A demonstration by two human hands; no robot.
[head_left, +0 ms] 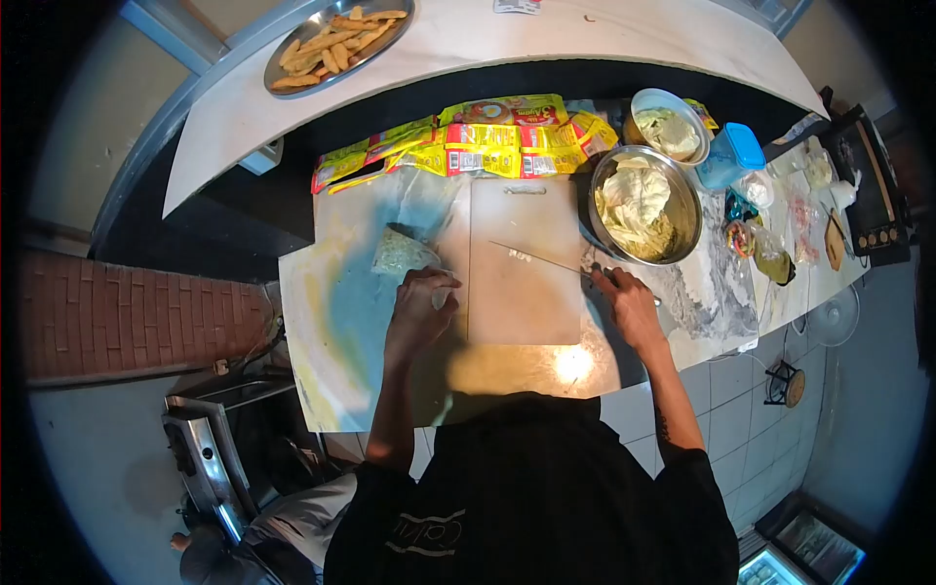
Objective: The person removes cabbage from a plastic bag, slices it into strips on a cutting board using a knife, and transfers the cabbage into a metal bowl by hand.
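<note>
At the middle of the counter (346, 317) lies a pale cutting board (525, 307), its slot toward twelve o'clock; the directions that follow are taken from the board's centre. Across its right edge, the knife (542, 257) points its tip toward ten o'clock, with a few small white pieces (520, 255) by the blade. The right hand (631, 304), between three and four o'clock, is closed around the knife's handle. Between eight and nine, the left hand (427, 295) has its fingers bent at the near end of a clear bag (402, 252) of finely cut, pale green stuff (shredded leaf, by the look of it); whether those fingers grip the plastic, I cannot tell. The bag lies at nine o'clock, left of the board and apart from it.

At two o'clock, a steel bowl (694, 229) holds large cabbage leaves (634, 198), and just beyond it sits a second bowl (641, 105) with more pale leaves. Farther out at two stands a container with a blue lid (744, 146). Yellow packets (478, 136) spread from ten round to one. Between ten and eleven, on the raised ledge (468, 44), a metal plate (402, 34) carries browned strips (336, 49).
</note>
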